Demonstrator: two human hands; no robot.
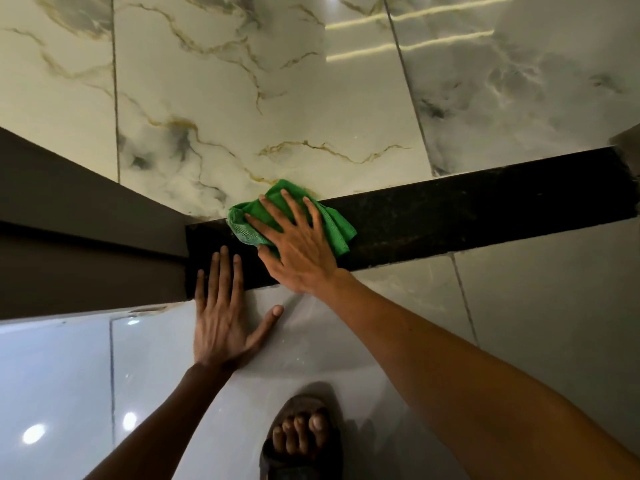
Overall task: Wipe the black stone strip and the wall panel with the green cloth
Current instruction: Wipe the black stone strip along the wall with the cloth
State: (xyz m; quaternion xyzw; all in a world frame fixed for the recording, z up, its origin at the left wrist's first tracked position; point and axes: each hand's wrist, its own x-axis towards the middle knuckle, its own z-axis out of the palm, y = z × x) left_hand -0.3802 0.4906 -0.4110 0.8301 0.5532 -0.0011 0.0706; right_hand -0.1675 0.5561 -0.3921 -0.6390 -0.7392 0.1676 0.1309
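Note:
A black stone strip (467, 216) runs across the floor from centre left to the right edge. On its left part lies a crumpled green cloth (337, 226). My right hand (298, 247) presses flat on the cloth with fingers spread and straight. My left hand (221, 317) rests flat on the pale floor tile, its fingertips reaching onto the strip's left end. A dark brown wall panel (79, 237) stands at the left, meeting the strip's end.
White marble-patterned tiles (277, 98) with gold veins lie beyond the strip. Glossy grey tiles (536, 306) lie on the near side. My foot in a dark sandal (301, 441) stands at the bottom centre.

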